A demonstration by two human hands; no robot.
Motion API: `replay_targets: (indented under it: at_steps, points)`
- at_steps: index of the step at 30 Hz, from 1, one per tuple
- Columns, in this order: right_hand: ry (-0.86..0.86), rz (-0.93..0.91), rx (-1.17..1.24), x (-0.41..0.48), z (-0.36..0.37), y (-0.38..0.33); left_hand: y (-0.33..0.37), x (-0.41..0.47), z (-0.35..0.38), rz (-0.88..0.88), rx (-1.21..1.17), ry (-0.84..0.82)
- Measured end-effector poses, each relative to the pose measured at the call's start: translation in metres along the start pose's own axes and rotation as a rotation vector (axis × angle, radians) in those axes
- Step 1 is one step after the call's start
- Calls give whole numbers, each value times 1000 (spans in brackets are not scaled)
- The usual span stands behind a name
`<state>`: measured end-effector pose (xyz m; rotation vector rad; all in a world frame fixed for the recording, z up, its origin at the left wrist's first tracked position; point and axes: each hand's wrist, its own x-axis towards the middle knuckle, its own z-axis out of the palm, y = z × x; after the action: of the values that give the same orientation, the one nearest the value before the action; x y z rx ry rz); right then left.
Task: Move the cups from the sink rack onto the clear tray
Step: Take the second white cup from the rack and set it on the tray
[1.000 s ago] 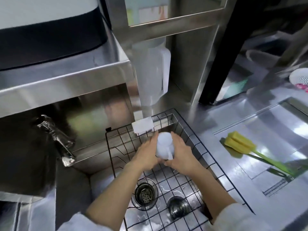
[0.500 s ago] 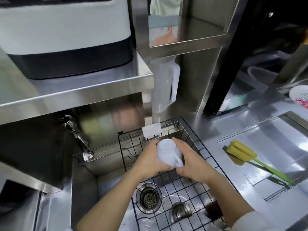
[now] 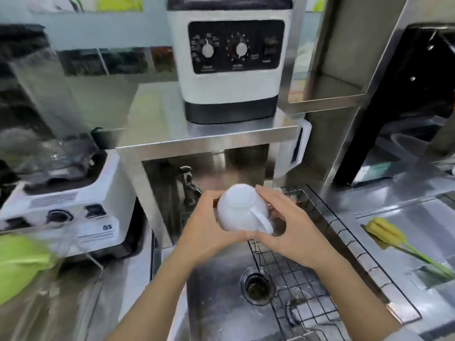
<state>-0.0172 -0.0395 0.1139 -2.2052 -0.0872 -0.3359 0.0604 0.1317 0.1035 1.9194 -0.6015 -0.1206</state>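
Note:
A white cup [image 3: 240, 209] with a handle is held upside down, its base toward me, above the left end of the black wire sink rack [image 3: 330, 244]. My left hand [image 3: 206, 225] cups its left side and underside. My right hand [image 3: 285, 222] holds its right side by the handle. The rack sits in the steel sink [image 3: 216, 291] and shows no other cups. A clear container edge [image 3: 73, 257] shows at the lower left, blurred; I cannot tell whether it is the tray.
A tap [image 3: 188, 183] juts out just behind the cup. A white machine with two dials [image 3: 231, 60] stands on the steel shelf [image 3: 206, 141] above. A blender base [image 3: 66, 200] and something green [image 3: 17, 264] lie left. A yellow sponge brush [image 3: 386, 232] lies right.
Both hands have lifted the cup out of the rack and carried it left and up. The view has swung left, bringing the blender and the green thing into sight.

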Motion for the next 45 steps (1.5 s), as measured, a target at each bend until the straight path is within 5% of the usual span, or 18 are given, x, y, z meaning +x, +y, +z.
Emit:
replay_targets:
  at_steps: [19, 45]
  points:
    - [-304, -330, 157, 2, 179, -209, -7, -189, -240, -69, 87, 425]
    - [-655, -100, 214, 17, 245, -198, -48, -228, -247, -482, 309, 455]
